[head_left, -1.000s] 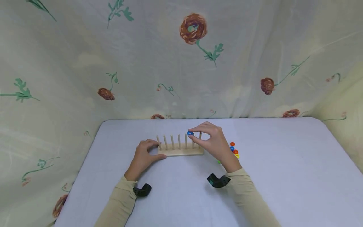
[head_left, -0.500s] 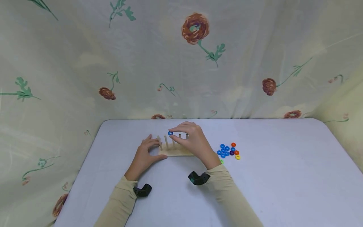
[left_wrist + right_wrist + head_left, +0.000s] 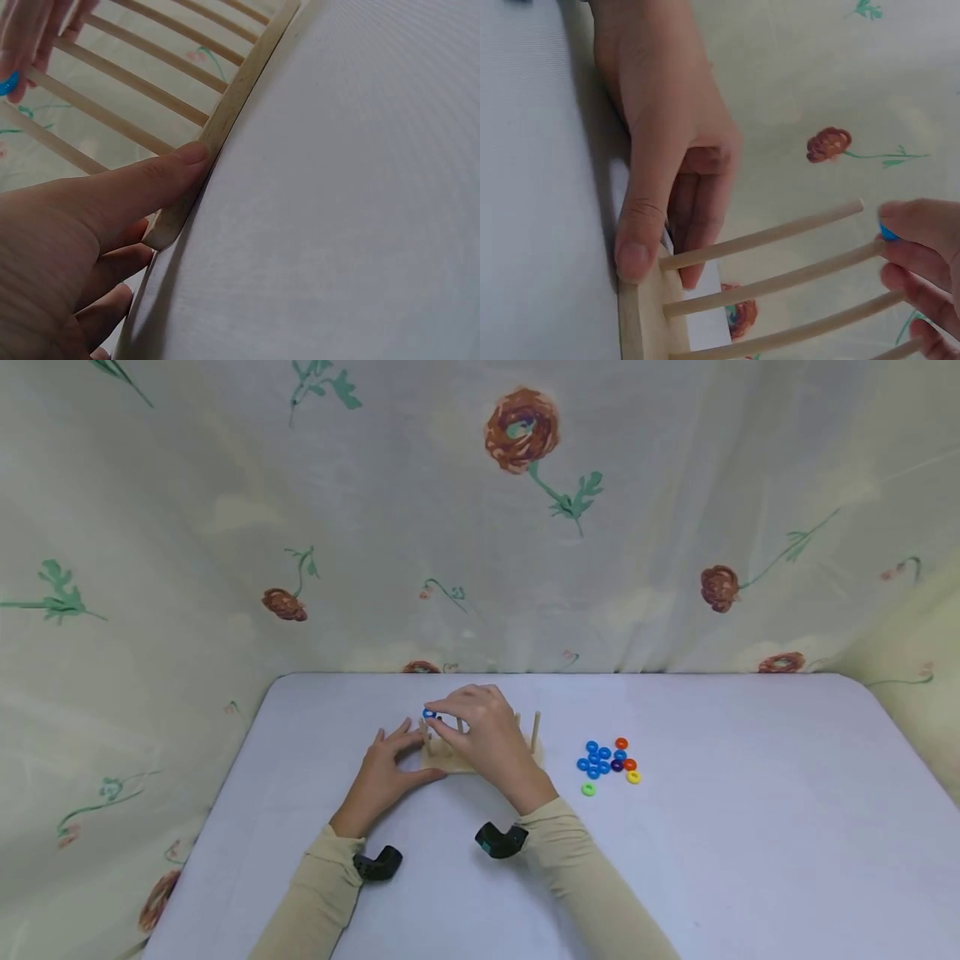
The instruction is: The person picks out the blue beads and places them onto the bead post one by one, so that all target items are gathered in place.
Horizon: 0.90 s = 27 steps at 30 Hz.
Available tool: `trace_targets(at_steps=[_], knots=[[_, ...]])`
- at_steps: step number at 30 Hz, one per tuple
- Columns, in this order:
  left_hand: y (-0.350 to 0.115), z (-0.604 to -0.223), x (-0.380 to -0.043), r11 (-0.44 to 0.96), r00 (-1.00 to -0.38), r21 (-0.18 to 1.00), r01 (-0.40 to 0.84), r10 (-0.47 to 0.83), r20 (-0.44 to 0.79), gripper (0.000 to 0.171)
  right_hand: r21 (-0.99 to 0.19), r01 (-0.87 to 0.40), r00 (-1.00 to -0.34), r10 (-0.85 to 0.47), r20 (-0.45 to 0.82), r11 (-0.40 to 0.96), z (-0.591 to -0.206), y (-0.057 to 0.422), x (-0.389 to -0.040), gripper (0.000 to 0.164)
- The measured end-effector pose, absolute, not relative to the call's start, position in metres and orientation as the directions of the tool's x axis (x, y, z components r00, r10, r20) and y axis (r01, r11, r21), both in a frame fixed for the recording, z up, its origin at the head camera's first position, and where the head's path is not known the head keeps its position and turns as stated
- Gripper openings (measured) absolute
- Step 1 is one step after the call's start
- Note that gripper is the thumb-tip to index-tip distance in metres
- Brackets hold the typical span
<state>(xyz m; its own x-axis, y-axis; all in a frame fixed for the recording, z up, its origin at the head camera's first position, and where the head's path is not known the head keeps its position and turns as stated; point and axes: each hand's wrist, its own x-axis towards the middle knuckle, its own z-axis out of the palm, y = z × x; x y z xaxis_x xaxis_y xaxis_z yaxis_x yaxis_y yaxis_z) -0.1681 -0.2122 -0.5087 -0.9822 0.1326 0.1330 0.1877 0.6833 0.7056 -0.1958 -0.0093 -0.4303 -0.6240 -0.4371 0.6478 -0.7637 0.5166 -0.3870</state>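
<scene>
A pale wooden peg rack point(image 3: 457, 763) stands on the white table, with a row of upright pegs along its base. At its left end, my left hand point(image 3: 381, 781) grips the base point(image 3: 236, 90), thumb on the front side and fingers behind. My right hand point(image 3: 487, 739) pinches a small blue ring point(image 3: 429, 713) between thumb and fingertips. That ring is level with the tops of the leftmost pegs; in the right wrist view the blue ring point(image 3: 887, 233) is close to the second peg's tip point(image 3: 874, 247). The right hand hides several pegs in the head view.
Right of the rack lie loose rings: several blue rings point(image 3: 593, 758), a dark purple ring point(image 3: 617, 766), two orange-red rings point(image 3: 621, 743), a yellow ring point(image 3: 633, 777) and a green ring point(image 3: 588, 790). A flowered curtain point(image 3: 480, 527) hangs behind the table's back edge.
My right hand has carried the blue ring leftward along the rack, from the right-hand pegs to the left end. The loose rings have come into full view. My left hand stays in place.
</scene>
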Motion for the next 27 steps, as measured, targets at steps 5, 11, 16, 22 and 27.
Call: trace_targets(at_steps=[5,11,16,22,27], knots=[[-0.212,-0.506,-0.168,0.681,-0.979,0.704,0.203,0.147,0.14,0.072,-0.376,-0.764,-0.614,-0.412,0.673,0.524,-0.433,-0.014,-0.194,0.019],[-0.213,-0.506,-0.167,0.67,-0.977,0.711,0.213,0.148,0.153,0.072,-0.34,-0.765,-0.606,-0.432,0.668,0.547,-0.435,-0.017,-0.192,0.019],[-0.213,-0.509,-0.169,0.677,-0.975,0.701,0.224,0.15,0.166,0.071,-0.334,-0.764,-0.607,-0.439,0.663,0.551,-0.437,-0.019,-0.19,0.02],[-0.212,-0.509,-0.169,0.676,-0.975,0.702,0.223,0.151,0.164,0.072,-0.324,-0.772,-0.596,-0.446,0.667,0.546,-0.439,-0.02,-0.19,0.024],[-0.212,-0.508,-0.167,0.669,-0.977,0.712,0.212,0.144,0.156,0.071,-0.329,-0.764,-0.604,-0.436,0.667,0.556,-0.437,-0.018,-0.191,0.03]])
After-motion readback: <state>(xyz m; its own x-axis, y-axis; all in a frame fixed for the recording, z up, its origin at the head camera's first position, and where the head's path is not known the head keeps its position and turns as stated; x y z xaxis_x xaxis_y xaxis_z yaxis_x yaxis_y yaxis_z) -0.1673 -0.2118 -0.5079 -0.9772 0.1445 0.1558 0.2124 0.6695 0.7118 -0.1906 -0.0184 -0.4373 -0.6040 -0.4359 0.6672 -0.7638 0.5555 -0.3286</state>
